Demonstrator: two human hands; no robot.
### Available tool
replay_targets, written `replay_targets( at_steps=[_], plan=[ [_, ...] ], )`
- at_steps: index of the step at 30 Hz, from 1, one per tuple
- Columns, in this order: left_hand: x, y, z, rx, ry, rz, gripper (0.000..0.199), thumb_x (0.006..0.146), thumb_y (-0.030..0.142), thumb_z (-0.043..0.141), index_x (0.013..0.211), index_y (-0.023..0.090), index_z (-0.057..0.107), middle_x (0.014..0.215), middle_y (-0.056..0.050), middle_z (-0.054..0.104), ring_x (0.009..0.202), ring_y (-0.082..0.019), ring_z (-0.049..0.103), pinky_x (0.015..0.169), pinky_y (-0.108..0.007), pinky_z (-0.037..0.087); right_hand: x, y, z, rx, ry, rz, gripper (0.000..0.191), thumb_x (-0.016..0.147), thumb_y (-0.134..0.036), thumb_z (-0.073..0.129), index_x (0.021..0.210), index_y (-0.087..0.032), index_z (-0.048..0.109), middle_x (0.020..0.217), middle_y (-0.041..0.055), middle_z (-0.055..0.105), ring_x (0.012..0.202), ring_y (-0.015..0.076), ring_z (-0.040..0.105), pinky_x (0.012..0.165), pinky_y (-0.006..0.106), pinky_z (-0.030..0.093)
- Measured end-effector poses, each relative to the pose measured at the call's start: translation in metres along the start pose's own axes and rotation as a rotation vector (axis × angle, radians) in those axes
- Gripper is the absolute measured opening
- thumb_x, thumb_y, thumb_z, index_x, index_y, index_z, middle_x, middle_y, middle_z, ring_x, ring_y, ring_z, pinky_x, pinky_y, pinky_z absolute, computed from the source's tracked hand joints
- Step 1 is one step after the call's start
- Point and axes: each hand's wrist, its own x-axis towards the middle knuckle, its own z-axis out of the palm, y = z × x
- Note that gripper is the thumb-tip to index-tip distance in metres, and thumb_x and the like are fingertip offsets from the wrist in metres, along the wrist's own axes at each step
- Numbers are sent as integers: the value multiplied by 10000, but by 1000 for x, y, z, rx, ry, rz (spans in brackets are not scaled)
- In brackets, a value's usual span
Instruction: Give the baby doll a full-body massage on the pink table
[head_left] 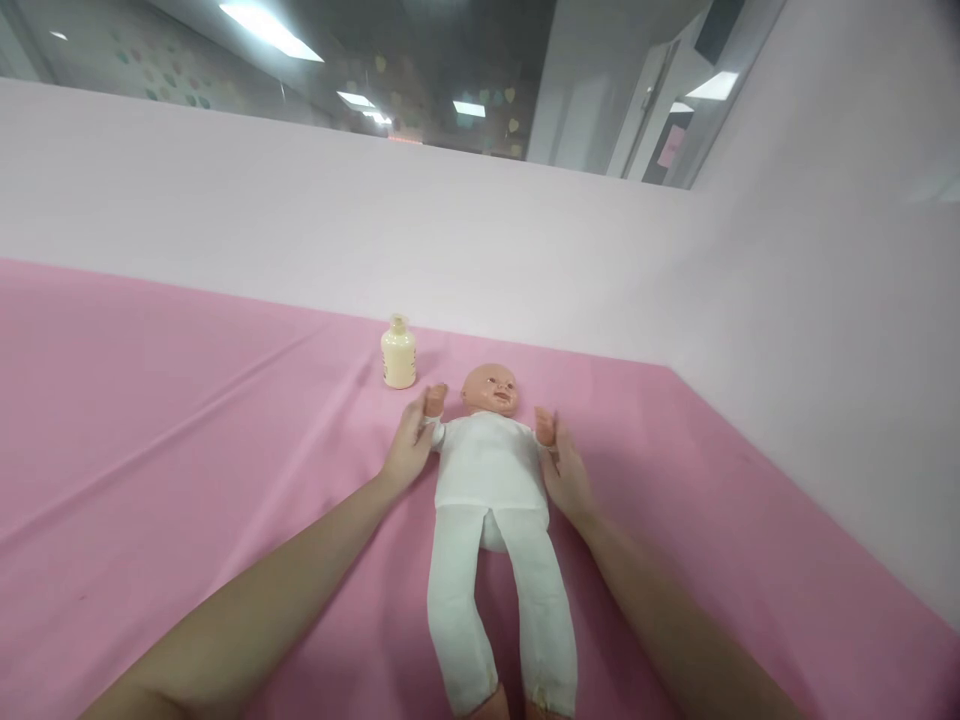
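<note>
Doll (pixel 491 470) is on its back on the pink-covered counter (pixel 187 400), head toward the wall (pixel 337 210), legs pointing at us, feet cut by the lower frame edge. White top, white legs; we see no legible print on either.

Our left hand (pixel 407 437) is curled around the doll's forearm on our left, its small hand poking out above our grip. Our right hand (pixel 568 475) is wrapped on the other forearm, same arrangement, slightly blurred. Both doll arms are bent up beside the head. Can't tell how firm either grip is.

Pump bottle (pixel 399 358), pale yellow, stands upright just beyond our left hand, near the wall. Small dark marks on its sides; too small for us to read. Through the window (pixel 420 60) we get a pink sheet (pixel 671 146), lettering unreadable from here.
</note>
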Motion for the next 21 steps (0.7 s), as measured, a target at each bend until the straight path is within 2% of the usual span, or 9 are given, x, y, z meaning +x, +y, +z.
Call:
replay_targets(
  at_steps=[3,5,10,16,19,21],
  plan=[
    [0,-6,3,198,-250,165,514,890,153,401,1371,309,492,1361,-51,481,1290,-226,405,1141,-446,272,2,-1,0,-87,-170,-151,536,943,-229,268,1472,-279,340,1426,10,371,1352,167,336,1186,423,293],
    [-1,-8,5,259,-325,223,542,881,109,363,1352,331,516,1353,-43,486,1291,-226,397,1138,-451,274,4,-2,0,-112,-191,-186,551,923,-186,258,1447,-296,385,1419,-4,377,1346,160,335,1185,415,292],
    [-3,-8,6,274,-318,242,599,864,71,344,1373,354,484,1361,-32,469,1291,-222,390,1133,-456,282,4,-2,-1,-124,-202,-209,612,875,-137,277,1458,-303,365,1422,-15,368,1335,154,340,1179,407,299],
    [-3,-14,5,296,-315,245,579,872,87,349,1380,332,480,1371,-35,458,1305,-220,378,1140,-447,279,2,-2,-1,-103,-197,-203,618,858,-142,310,1453,-293,373,1427,-7,361,1349,158,329,1190,404,285],
    [-3,-12,5,281,-269,204,553,887,123,384,1404,309,448,1387,-48,445,1308,-223,375,1146,-438,271,0,-5,0,-43,-137,-134,586,898,-195,326,1479,-272,323,1431,14,357,1354,154,331,1191,386,294],
    [-3,-7,4,237,-195,144,564,905,176,416,1454,296,359,1414,-57,421,1324,-228,360,1154,-439,257,-1,-7,0,38,-78,-47,598,914,-248,362,1504,-261,259,1441,31,346,1353,158,341,1185,386,305]
  ],
)
